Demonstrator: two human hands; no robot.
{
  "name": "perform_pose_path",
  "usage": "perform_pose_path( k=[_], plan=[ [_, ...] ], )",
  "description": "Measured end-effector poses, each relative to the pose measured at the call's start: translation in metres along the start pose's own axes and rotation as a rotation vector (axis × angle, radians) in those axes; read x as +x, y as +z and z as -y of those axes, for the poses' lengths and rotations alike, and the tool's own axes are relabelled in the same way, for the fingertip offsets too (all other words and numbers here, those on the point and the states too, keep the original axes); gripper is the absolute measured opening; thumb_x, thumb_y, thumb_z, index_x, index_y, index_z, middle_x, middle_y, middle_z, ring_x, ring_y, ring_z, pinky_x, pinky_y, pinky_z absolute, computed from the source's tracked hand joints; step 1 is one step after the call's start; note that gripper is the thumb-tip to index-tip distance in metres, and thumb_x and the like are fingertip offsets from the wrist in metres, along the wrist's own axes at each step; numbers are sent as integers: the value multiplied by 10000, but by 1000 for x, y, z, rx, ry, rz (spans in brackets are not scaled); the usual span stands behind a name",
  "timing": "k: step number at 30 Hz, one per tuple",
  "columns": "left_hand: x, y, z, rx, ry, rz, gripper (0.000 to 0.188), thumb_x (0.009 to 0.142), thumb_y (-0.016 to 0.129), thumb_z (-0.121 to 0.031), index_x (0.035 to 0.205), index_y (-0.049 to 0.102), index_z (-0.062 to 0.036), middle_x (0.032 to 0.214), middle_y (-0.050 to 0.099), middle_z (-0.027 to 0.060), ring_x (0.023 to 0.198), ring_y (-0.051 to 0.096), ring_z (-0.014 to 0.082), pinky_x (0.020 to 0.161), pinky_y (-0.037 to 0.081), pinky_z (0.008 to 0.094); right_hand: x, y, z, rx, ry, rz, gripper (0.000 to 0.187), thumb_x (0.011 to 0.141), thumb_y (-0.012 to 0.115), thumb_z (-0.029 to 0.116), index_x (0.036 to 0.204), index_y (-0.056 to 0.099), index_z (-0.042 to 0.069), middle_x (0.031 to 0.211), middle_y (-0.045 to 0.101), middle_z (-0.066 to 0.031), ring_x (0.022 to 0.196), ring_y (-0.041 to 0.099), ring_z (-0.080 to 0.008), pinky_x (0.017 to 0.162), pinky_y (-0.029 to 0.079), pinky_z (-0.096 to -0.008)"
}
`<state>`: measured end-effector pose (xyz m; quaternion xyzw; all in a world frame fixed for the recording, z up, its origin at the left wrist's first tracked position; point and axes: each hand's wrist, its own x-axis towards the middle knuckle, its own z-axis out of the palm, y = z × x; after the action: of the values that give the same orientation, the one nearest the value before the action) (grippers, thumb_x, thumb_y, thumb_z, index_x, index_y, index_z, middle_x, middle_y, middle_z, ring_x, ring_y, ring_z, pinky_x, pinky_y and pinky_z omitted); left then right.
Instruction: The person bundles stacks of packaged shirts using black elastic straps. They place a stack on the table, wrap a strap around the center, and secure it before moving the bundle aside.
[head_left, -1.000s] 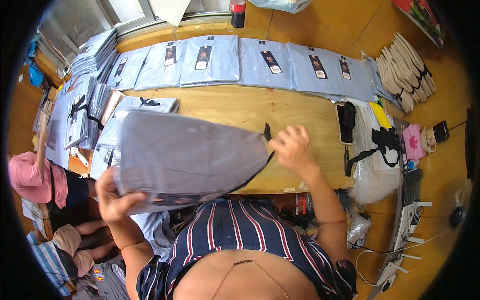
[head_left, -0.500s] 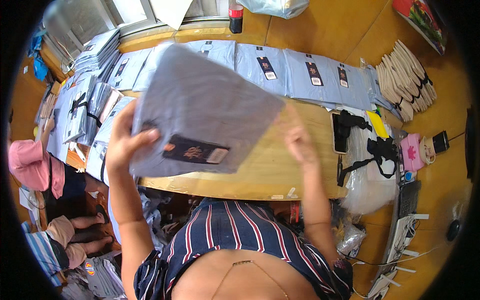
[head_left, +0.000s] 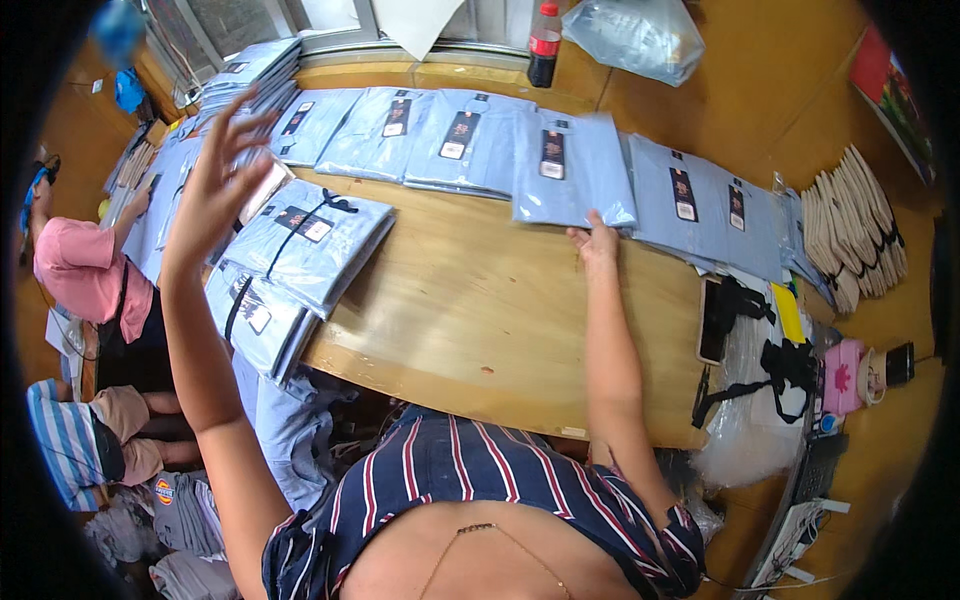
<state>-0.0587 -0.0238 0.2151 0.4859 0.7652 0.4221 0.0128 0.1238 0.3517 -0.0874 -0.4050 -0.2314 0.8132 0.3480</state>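
Observation:
A light blue folded shirt in a clear bag (head_left: pixel 590 175), with a dark hang tag, lies in the row of packed shirts at the back of the table. At its near edge is my right hand (head_left: pixel 597 243), fingers and thumb closed on the plastic. My left hand (head_left: pixel 215 180) is raised at the left, fingers spread and holding nothing. Beneath and beside it rests a pile of bagged shirts bound with black straps (head_left: pixel 345 250). Another bagged shirt (head_left: pixel 470 140) lies just left of the one I touch.
The wooden table (head_left: pixel 450 310) stretches before me. A phone (head_left: pixel 712 320), black straps (head_left: pixel 785 375) and a pink box (head_left: pixel 845 375) sit right, below stacked beige bundles (head_left: pixel 850 230). A cola bottle (head_left: pixel 544 45) stands behind the row. A person in pink (head_left: pixel 90 270) works at the left.
The bagged shirt held up in my left hand has gone from it. My left hand has opened and risen left; my right hand has reached forward to a bagged shirt in the row.

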Motion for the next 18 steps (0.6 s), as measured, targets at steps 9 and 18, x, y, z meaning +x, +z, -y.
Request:
perform_pose_path(
  k=[9, 18],
  plan=[
    [-133, -54, 134, 172, -465, -226, 516, 769, 547, -119, 1229, 311, -115, 1015, 511, 115, 869, 510, 172, 738, 412, 293, 57, 2, 18, 147, -149, -191, 326, 825, 457, 102, 1100, 345, -33, 1085, 385, -160, 916, 415, -292, 662, 458, -387],
    [-154, -40, 245, -184, -854, -549, 585, 766, 569, -272, 1213, 297, -11, 888, 519, 124, 657, 498, 136, 571, 425, 234, -106, 87, -104, -318, 363, 493, 375, 785, 536, 249, 1030, 353, 32, 943, 459, -164, 804, 509, -313, 699, 444, -447]
  ],
)
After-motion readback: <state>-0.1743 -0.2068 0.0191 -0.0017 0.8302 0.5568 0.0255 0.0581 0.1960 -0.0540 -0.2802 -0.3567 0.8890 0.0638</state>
